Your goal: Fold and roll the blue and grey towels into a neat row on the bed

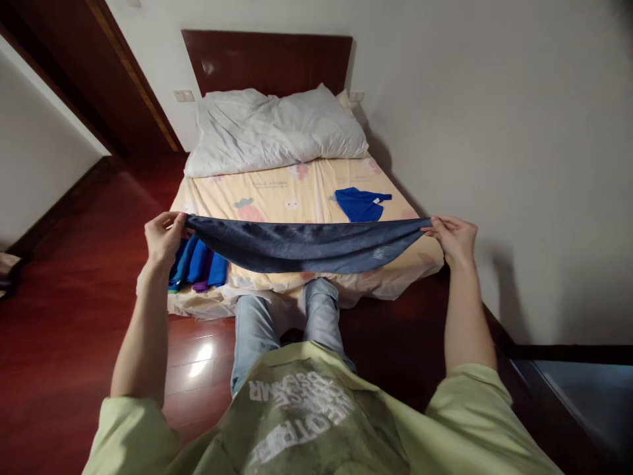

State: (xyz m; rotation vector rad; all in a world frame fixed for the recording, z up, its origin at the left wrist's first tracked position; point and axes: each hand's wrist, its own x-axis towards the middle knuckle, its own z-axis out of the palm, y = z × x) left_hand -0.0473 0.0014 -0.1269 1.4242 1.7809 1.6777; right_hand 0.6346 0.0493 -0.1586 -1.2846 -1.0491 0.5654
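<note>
Your pale green T-shirt [306, 422] fills the foreground, with your light blue jeans [321, 313] just beyond it at the foot of the bed [316, 185]. You hold a dark blue cloth [306, 245] stretched sideways above the bed, your left hand [165, 237] pinching one end and your right hand [455, 241] pinching the other, arms spread wide.

Only the two ends are gripped, so the lower edge sags in a curve; if either pinch slips, that end could drop and the folds along the middle could come loose. Uneven pull between your hands could also skew the cloth. Lowering it too far to your left could disturb the bundled blue and purple cloths [198, 260] at the near corner of the bed, since they lie close under that end.

The cloth's far face is hidden from you, and it blocks a strip of the bed. Your left hand and the cloth cover part of the bundles, which look rolled or folded, though the dim view leaves that unsure. The pale mark near the cloth's right end is too small to read.
</note>
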